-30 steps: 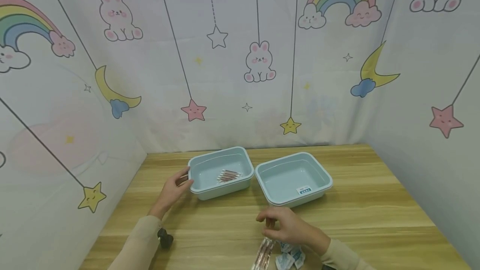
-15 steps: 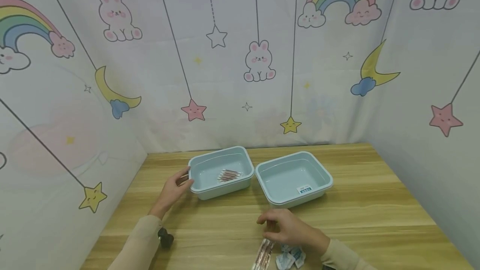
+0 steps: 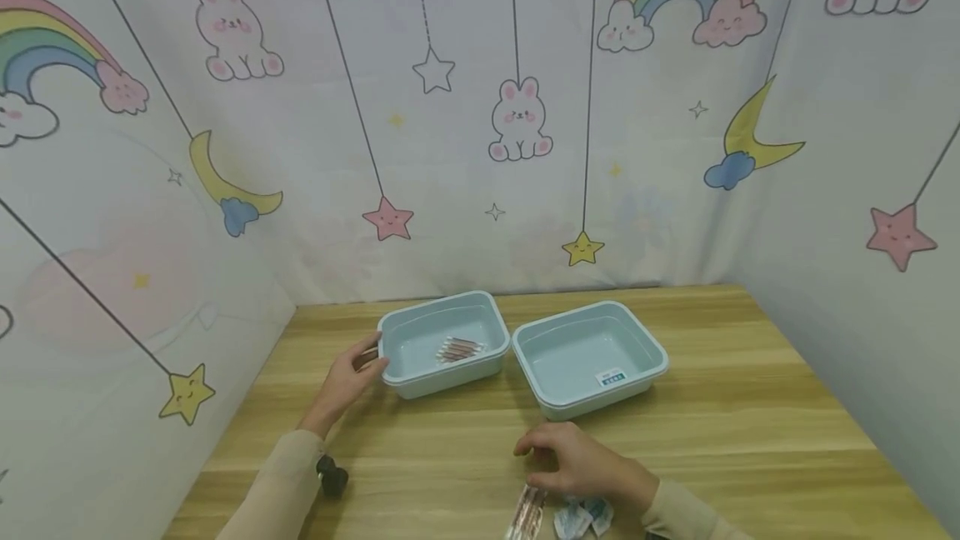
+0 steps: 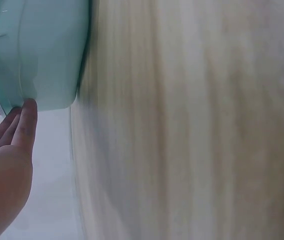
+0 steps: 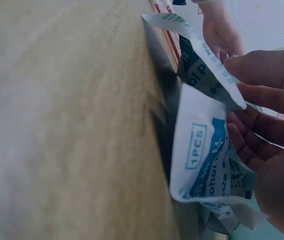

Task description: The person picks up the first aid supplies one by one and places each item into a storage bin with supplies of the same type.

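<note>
Two pale blue plastic basins stand side by side in the head view. The left basin holds a clear pack of brown-filled cotton swabs; the right basin holds one small white-and-blue sachet. My left hand holds the left basin's outer end at the rim, fingers against its wall in the left wrist view. My right hand hovers with loosely bent fingers, nothing visible between them, over a strip of swabs and several alcohol pad sachets on the table.
Wood-grain table lies beneath everything, with a cartoon-printed curtain along its back and sides. A small black object shows beside my left sleeve.
My right hand has lowered slightly toward the near edge, over the sachets. My left hand stays at the left basin, and both basins keep their places.
</note>
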### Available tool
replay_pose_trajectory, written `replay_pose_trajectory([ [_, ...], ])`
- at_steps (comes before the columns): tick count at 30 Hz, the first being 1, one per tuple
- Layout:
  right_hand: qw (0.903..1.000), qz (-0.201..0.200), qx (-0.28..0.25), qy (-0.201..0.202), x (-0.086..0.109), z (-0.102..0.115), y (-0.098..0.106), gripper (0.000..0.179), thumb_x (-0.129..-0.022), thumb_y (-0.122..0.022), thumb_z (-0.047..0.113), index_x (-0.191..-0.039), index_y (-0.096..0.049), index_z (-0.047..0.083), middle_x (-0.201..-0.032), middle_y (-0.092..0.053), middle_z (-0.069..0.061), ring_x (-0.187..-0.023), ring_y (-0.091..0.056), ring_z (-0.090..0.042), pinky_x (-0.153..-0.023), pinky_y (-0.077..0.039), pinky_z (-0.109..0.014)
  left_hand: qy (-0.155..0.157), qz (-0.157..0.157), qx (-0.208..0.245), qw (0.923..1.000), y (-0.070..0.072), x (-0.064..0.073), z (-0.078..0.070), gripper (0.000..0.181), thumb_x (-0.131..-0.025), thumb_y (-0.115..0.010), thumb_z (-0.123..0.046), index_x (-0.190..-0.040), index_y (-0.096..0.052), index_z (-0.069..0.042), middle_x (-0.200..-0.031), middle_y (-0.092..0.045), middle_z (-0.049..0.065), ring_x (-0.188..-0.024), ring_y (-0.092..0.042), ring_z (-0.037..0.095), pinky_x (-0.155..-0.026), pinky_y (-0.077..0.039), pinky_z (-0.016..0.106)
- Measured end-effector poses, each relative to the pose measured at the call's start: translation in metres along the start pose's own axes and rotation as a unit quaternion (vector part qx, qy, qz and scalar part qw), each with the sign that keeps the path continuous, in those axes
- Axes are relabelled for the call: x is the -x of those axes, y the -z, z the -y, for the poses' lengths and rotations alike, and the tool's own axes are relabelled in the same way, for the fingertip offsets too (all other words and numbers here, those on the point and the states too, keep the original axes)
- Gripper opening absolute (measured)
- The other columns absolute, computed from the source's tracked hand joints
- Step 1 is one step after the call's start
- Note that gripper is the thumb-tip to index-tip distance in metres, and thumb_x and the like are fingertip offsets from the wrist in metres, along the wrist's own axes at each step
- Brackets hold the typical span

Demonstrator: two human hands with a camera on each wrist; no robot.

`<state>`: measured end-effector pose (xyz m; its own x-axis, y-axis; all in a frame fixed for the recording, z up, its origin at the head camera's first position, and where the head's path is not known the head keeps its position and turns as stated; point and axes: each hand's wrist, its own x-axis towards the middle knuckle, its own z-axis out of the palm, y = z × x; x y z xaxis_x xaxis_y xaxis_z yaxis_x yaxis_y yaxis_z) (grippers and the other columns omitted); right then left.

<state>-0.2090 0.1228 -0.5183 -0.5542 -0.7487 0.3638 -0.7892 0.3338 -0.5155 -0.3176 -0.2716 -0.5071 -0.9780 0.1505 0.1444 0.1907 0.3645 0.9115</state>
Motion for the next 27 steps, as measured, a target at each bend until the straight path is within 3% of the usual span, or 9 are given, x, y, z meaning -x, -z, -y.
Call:
replay_pose_trajectory([
  [7,0.9997,0.024,-0.003,-0.008,-0.001,-0.001,0.0001,0.03,-0.078,-0.071,0.021,-0.106,-0.063,0.013,-0.098,-0.063,0.005,-0.083,-0.056,-0.005,-0.071,-0.047,-0.013,0.002,0.0,-0.009,1.0,0.0019,-0.0007,-0.0033,0.058,-0.089,-0.059,-0.018,-0.14,-0.035,-0.006,-0.144,-0.034,0.015,-0.125,-0.043,0.035,-0.094,-0.046,0.028],
  [14,0.9992,0.039,0.006,0.007,-0.0005,-0.0014,-0.0001,0.029,-0.077,-0.07,0.021,-0.104,-0.064,0.013,-0.098,-0.063,0.006,-0.084,-0.056,-0.002,-0.072,-0.047,-0.012,0.01,0.0,-0.024,0.9997,0.0023,0.0003,-0.0054,0.059,-0.089,-0.06,-0.023,-0.14,-0.035,-0.009,-0.144,-0.034,0.014,-0.125,-0.043,0.034,-0.098,-0.043,0.041],
  [21,0.9984,0.043,0.023,0.03,-0.0006,0.001,0.0004,0.028,-0.076,-0.072,0.023,-0.102,-0.065,0.013,-0.096,-0.064,0.005,-0.085,-0.057,-0.003,-0.073,-0.046,-0.011,0.008,0.001,-0.012,0.9999,0.0012,-0.0001,-0.003,0.058,-0.089,-0.06,-0.02,-0.14,-0.035,-0.007,-0.144,-0.035,0.014,-0.125,-0.043,0.034,-0.095,-0.046,0.03],
  [27,0.9977,0.056,0.032,0.023,-0.0011,0.0011,-0.0008,0.029,-0.075,-0.072,0.025,-0.101,-0.065,0.015,-0.094,-0.063,0.007,-0.083,-0.055,-0.002,-0.072,-0.042,-0.007,0.004,-0.002,-0.006,1.0,0.0004,0.0002,-0.0007,0.059,-0.088,-0.062,-0.021,-0.139,-0.036,-0.007,-0.143,-0.036,0.014,-0.124,-0.044,0.034,-0.094,-0.046,0.029],
])
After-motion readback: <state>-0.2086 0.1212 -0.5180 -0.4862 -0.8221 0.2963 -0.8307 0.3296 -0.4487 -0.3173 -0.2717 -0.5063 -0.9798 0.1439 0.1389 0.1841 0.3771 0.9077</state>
